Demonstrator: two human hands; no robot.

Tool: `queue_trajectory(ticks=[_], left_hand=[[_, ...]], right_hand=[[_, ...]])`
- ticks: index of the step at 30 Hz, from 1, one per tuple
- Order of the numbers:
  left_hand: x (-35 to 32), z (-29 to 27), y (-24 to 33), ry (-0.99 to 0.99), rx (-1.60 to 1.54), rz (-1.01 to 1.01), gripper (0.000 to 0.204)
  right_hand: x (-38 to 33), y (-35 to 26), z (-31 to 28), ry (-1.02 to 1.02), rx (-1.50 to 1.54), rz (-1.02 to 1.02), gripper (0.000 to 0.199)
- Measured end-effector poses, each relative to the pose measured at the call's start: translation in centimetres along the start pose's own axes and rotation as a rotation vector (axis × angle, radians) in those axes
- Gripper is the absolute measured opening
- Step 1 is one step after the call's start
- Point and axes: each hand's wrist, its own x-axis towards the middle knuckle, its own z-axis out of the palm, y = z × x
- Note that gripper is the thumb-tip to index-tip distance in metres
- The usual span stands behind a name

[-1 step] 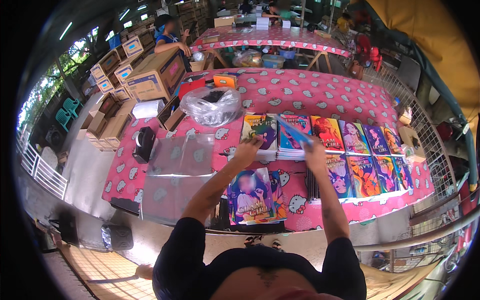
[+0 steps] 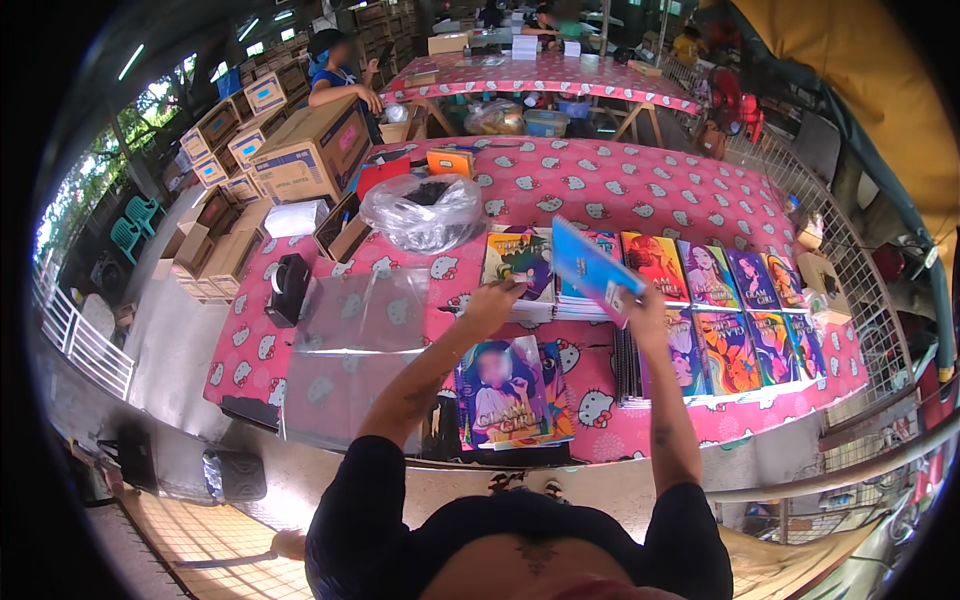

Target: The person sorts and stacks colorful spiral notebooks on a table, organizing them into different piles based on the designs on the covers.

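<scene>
Head view — right hand [image 2: 645, 305] holds blue notebook [image 2: 592, 268], left hand [image 2: 492, 300] on stack [image 2: 522, 262]

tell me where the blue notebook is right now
In the head view, the blue notebook is held up in the right hand, above the row of colourful notebooks on the pink table.

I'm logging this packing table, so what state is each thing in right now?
blue notebook: lifted off the piles, tilted, gripped by the right hand.
left hand: reaching onto the first notebook pile.
notebook piles: lying flat in rows, covers up.
front notebook stack: flat near the table edge.
clear plastic sleeves: lying flat.
plastic bag: crumpled, bulging.
tape dispenser: standing, untouched.
cardboard box: closed.
</scene>
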Motion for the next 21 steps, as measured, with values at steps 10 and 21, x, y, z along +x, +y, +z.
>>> queue_trajectory(ticks=[10,21], left_hand=[[0.2,-27.0,0.8,0.023,-1.12,-0.325,0.024],[-13.9,-3.9,5.6,0.078,-0.558,-0.596,0.057]], right_hand=[[-9.2,7.3,5.3,-0.539,0.457,0.366,0.036],[-13.3,1.2,7.6,-0.252,0.637,0.805,0.06]])
